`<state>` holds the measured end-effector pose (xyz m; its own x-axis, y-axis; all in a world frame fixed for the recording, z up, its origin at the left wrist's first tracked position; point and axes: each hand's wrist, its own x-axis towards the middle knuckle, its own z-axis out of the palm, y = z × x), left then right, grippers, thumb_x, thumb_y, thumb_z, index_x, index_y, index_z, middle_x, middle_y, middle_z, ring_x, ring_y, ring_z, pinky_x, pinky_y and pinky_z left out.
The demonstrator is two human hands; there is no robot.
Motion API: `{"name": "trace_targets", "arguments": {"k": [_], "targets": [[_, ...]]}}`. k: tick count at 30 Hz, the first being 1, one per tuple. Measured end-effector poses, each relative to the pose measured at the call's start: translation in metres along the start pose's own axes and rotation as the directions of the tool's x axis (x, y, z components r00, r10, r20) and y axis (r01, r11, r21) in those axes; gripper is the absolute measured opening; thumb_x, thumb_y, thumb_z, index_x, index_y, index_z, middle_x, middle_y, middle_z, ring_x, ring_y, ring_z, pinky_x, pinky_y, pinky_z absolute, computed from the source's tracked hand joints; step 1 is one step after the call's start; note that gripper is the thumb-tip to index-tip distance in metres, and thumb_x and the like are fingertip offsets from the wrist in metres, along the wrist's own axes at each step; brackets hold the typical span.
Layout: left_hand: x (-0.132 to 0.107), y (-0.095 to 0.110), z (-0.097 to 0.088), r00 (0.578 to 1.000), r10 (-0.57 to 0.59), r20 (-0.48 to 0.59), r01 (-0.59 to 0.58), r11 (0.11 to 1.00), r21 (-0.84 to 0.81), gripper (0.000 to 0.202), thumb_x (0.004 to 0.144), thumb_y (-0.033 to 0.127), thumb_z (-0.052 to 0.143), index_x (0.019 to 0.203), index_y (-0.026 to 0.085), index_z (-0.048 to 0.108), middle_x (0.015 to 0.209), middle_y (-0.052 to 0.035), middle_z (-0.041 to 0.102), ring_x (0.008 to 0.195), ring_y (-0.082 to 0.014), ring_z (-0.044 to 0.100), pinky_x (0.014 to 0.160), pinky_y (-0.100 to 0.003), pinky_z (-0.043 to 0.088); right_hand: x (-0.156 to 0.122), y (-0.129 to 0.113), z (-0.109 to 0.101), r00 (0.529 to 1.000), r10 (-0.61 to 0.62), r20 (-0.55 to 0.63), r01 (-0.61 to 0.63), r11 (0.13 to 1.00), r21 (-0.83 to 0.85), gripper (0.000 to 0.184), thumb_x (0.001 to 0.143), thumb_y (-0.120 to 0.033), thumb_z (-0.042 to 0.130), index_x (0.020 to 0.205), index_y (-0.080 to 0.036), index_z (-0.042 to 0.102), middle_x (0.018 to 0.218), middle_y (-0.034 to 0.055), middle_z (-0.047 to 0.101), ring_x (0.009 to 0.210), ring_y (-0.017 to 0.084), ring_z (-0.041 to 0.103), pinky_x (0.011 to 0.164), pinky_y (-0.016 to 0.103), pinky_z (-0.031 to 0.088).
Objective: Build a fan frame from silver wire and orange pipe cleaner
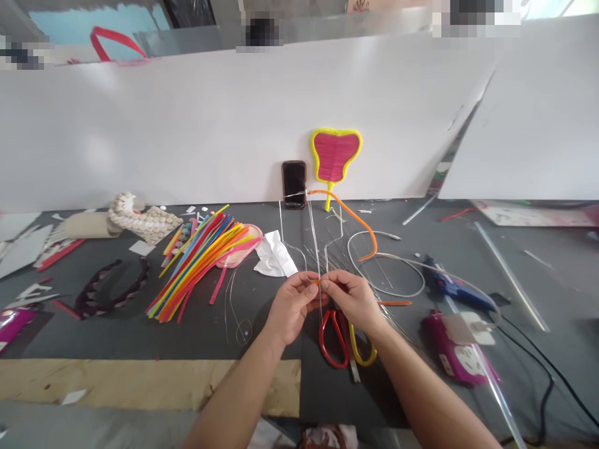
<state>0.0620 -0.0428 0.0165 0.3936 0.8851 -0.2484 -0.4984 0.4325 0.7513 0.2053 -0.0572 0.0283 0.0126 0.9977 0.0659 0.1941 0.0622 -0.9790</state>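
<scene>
My left hand [292, 305] and my right hand [353, 299] meet above the dark table, fingertips pinched together on a thin bent wire frame [311, 231] with an orange tube [350, 218] threaded on part of it. The wire rises from my fingers toward the back wall, and the orange tube curves off to the right. Red-and-yellow handled scissors [339, 346] lie just below my hands.
A pile of coloured tubes [201, 262] lies left of centre. A phone [294, 184] and a pink-and-yellow woven fan [336, 156] lean on the white board. Two glue guns [456, 290] [456, 352] with cables lie right. Crumpled white paper [275, 255] sits nearby.
</scene>
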Motion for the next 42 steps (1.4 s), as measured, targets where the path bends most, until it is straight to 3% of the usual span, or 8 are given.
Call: {"name": "trace_targets", "arguments": {"k": [9, 14, 19, 30, 36, 42], "targets": [[0.004, -0.001, -0.002, 0.988, 0.085, -0.131, -0.085, 0.996, 0.006, 0.015, 0.062, 0.017, 0.076, 0.072, 0.014, 0.065, 0.070, 0.0001, 0.066, 0.065, -0.0095, 0.061, 0.066, -0.022, 0.050, 0.000, 0.002, 0.003, 0.996, -0.069, 0.058, 0.068, 0.998, 0.014, 0.023, 0.083, -0.035, 0.052, 0.085, -0.018, 0.067, 0.077, 0.0037, 0.067, 0.069, 0.015, 0.059, 0.064, 0.026, 0.046], [0.005, -0.002, -0.002, 0.992, 0.100, -0.074, -0.096, 0.994, 0.049, 0.016, 0.063, 0.017, 0.075, 0.076, 0.015, 0.067, 0.071, -0.0002, 0.067, 0.065, -0.0099, 0.062, 0.069, -0.024, 0.051, 0.000, 0.001, 0.003, 1.000, 0.006, -0.024, -0.006, 1.000, -0.001, 0.027, 0.081, -0.039, 0.053, 0.071, -0.017, 0.063, 0.062, 0.0010, 0.060, 0.057, 0.012, 0.052, 0.055, 0.024, 0.043], [0.007, -0.001, -0.006, 0.986, 0.155, -0.063, -0.142, 0.975, 0.174, 0.017, 0.068, 0.022, 0.072, 0.083, 0.015, 0.067, 0.075, -0.0021, 0.068, 0.069, -0.0125, 0.064, 0.073, -0.028, 0.051, -0.001, 0.003, 0.003, 0.997, 0.058, -0.056, -0.054, 0.996, 0.068, 0.029, 0.080, -0.043, 0.054, 0.073, -0.016, 0.062, 0.052, -0.0031, 0.048, 0.046, 0.009, 0.040, 0.045, 0.022, 0.034], [0.008, 0.001, -0.010, 0.966, 0.259, -0.020, -0.239, 0.914, 0.329, 0.014, 0.071, 0.028, 0.069, 0.076, 0.016, 0.064, 0.070, 0.0003, 0.063, 0.068, -0.0131, 0.060, 0.071, -0.026, 0.046, -0.002, -0.001, 0.006, 0.999, -0.003, -0.053, 0.008, 0.996, 0.087, 0.029, 0.082, -0.042, 0.053, 0.072, -0.015, 0.059, 0.061, -0.0005, 0.050, 0.056, 0.010, 0.041, 0.051, 0.022, 0.036], [0.006, 0.002, -0.007, 0.944, 0.329, -0.029, -0.288, 0.863, 0.416, 0.018, 0.072, 0.034, 0.067, 0.070, 0.017, 0.062, 0.067, 0.0001, 0.058, 0.065, -0.0130, 0.053, 0.068, -0.025, 0.042, -0.002, 0.001, 0.007, 1.000, -0.007, -0.014, 0.008, 0.997, 0.079, 0.031, 0.082, -0.043, 0.052, 0.066, -0.017, 0.054, 0.056, -0.0030, 0.039, 0.052, 0.009, 0.034, 0.048, 0.022, 0.032], [0.007, -0.001, -0.006, 0.952, 0.304, -0.040, -0.270, 0.892, 0.362, 0.019, 0.073, 0.035, 0.066, 0.068, 0.017, 0.060, 0.062, 0.0011, 0.056, 0.062, -0.0120, 0.051, 0.065, -0.023, 0.040, -0.003, 0.000, 0.009, 1.000, -0.017, -0.021, 0.018, 0.998, 0.056, 0.030, 0.083, -0.041, 0.051, 0.067, -0.017, 0.054, 0.057, -0.0029, 0.040, 0.052, 0.009, 0.035, 0.048, 0.022, 0.032]]}}
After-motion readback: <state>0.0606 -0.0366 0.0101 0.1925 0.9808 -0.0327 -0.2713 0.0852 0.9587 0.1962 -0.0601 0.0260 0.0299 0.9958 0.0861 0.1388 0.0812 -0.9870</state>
